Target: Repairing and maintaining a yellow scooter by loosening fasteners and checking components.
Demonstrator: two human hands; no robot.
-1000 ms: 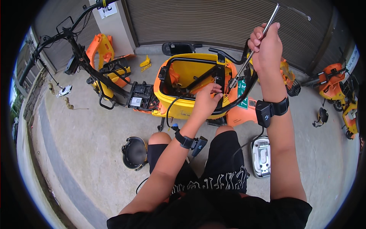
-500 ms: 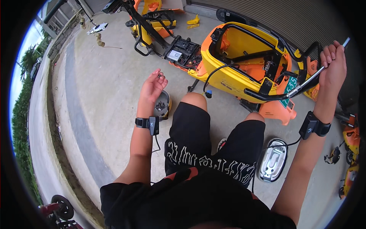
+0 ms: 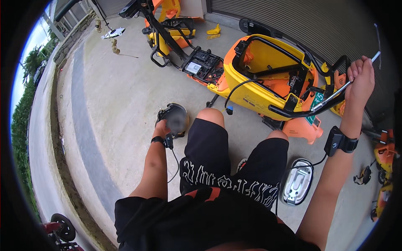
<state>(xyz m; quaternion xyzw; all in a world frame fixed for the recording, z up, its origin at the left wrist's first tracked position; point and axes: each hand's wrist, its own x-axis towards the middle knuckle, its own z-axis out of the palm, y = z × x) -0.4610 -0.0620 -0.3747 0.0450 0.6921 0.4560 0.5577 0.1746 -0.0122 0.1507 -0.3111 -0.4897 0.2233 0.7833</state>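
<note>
Ground: a pale concrete floor (image 3: 117, 90) under the scooter body (image 3: 248, 93), the landmark for all places below.
Backdrop: a ribbed grey shutter (image 3: 301, 29) behind the scooter body.
Scooter body: an open yellow shell with a black-edged mouth and orange parts inside; a black cable with a blue plug (image 3: 229, 110) hangs over its near side.
Right hand: clamped on a slender metal rod tool (image 3: 336, 92), at the right of the scooter body.
Rod tool: tilted, its lower end by the black tube at the right end of the scooter body; contact there cannot be told.
Left hand (image 3: 161, 127): at the near-left side of a round dark container, its fingers hidden; whether they are apart or together cannot be told.
Round dark container (image 3: 170, 110): on the floor, left of the scooter body and nearer the person; its interior is blurred.
Oblong silver-white housing (image 3: 298, 182): on the floor, on the near side of the scooter body.
Small yellow piece (image 3: 214, 30): on the floor, beyond the scooter body and to its left.
</note>
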